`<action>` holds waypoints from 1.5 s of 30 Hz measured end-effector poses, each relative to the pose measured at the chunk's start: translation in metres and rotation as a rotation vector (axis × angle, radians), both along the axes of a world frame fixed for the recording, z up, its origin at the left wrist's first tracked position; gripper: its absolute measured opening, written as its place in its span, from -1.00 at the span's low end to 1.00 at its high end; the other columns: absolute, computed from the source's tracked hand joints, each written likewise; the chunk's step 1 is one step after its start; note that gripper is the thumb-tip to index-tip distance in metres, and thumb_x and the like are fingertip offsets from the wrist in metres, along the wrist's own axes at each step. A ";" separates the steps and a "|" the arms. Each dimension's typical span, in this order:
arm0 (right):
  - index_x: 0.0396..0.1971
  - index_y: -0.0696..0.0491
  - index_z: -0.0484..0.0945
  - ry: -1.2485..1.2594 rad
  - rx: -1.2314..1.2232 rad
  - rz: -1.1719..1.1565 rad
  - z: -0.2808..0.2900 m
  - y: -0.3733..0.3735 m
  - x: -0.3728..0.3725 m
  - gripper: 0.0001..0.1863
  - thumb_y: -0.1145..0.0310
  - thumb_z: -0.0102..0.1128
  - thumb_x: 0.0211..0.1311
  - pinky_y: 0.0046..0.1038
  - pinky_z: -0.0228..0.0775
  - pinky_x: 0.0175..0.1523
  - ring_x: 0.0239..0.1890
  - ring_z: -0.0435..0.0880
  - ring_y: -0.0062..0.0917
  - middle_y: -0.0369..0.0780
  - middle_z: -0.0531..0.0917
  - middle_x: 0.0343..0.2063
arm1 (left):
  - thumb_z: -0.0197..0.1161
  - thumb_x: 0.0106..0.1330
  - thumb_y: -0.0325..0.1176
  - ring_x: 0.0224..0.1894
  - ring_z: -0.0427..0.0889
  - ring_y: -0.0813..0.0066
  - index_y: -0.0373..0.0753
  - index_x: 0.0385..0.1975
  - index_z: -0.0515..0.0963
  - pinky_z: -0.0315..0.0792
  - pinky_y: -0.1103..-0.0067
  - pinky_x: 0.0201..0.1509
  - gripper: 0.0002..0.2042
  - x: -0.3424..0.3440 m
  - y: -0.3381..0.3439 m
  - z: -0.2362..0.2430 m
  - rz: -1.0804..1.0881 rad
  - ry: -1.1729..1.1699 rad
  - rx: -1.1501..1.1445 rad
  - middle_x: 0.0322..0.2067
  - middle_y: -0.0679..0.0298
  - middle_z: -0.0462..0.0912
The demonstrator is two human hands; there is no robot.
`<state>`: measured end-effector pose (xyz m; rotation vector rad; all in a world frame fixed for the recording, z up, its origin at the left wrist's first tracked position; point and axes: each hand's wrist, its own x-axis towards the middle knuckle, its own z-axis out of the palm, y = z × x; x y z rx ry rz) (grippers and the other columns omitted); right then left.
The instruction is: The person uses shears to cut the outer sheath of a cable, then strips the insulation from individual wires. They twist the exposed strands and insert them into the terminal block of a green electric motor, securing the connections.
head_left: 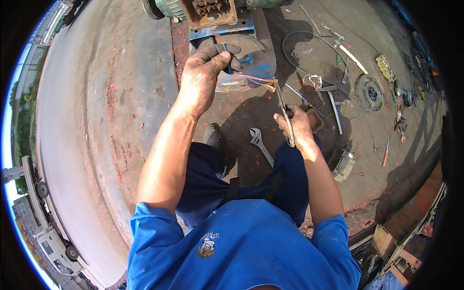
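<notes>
- The left hand (205,72) pinches a bundle of pink and orange wires (253,79), fingers closed on it, above the blue motor base (251,53).
- The right hand (298,128) grips pliers (284,112), whose tip meets the wire ends.
- A wrench (260,144) lies on the ground between the knees.
- Tools are scattered on the right, near a round part (369,93).
</notes>
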<state>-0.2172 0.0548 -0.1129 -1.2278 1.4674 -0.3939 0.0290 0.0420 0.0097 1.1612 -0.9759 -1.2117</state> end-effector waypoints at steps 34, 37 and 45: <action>-0.25 0.16 0.66 -0.829 -0.519 -0.240 0.071 -0.032 0.091 -0.88 0.48 0.32 0.24 -0.63 0.45 -0.24 -0.36 0.59 -0.73 -0.32 0.69 -0.41 | 0.26 0.24 -0.48 -0.27 0.61 0.04 -0.32 -0.08 0.60 0.47 0.31 -0.20 -0.75 0.001 0.007 -0.009 -0.169 -0.919 -0.449 -0.33 0.06 0.62; -0.25 0.16 0.65 -0.827 -0.473 -0.217 0.070 -0.038 0.093 -0.87 0.46 0.32 0.24 -0.65 0.40 -0.32 -0.42 0.56 -0.74 -0.32 0.67 -0.44 | 0.28 0.24 -0.46 -0.23 0.62 0.02 -0.32 -0.09 0.60 0.48 0.30 -0.17 -0.75 0.004 0.005 -0.006 -0.153 -0.930 -0.424 -0.29 0.04 0.63; -0.31 0.13 0.60 -1.056 -0.247 -0.210 0.091 -0.067 0.108 -0.88 0.41 0.31 0.25 -0.63 0.34 -0.42 -0.54 0.51 -0.70 -0.32 0.62 -0.52 | 0.33 0.23 -0.36 -0.13 0.64 0.07 -0.31 -0.09 0.60 0.50 0.34 -0.07 -0.72 0.027 -0.001 -0.006 -0.005 -0.866 -0.337 -0.22 0.03 0.64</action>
